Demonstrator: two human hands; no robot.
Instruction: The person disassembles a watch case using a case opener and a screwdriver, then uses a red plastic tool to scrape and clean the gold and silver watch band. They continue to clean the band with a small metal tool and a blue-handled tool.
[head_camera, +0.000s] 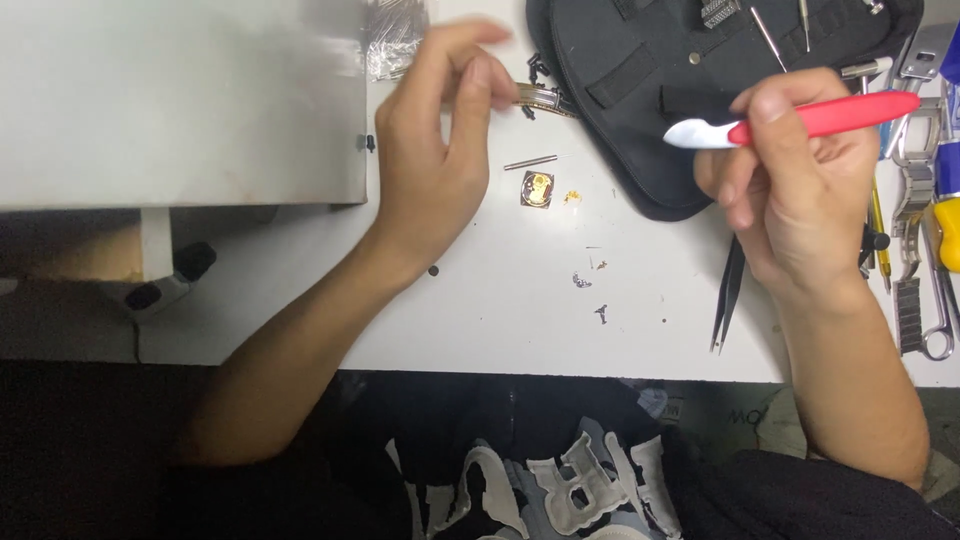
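Watch band (545, 98), a short gold-and-silver linked piece, sits pinched between the thumb and fingertips of the person's left hand (435, 150), held just above the white table (500, 300) at about eleven o'clock from the table's middle. The fingers are curled together around its near end, so only the far end shows, pointing toward the black tool pouch (640, 110) at one o'clock. Holding it raised like this appears to keep it steady and within reach of the other hand.

The right hand (790, 180), at about two o'clock, is closed around a knife with a red handle (820, 118). Thumb and forefinger grip the handle, and its short, pale, rounded blade points left toward the band, well apart from it.

Between the hands, on the table, lie a small square gold part (537, 189), a thin metal pin (530, 162) just above it, and scattered tiny dark bits. Black tweezers (728, 295) rest below the right wrist at four o'clock. At three o'clock, beside the pouch, lie a steel bracelet (912, 200) and other hand tools. A grey box (180, 100) fills the area at ten o'clock.
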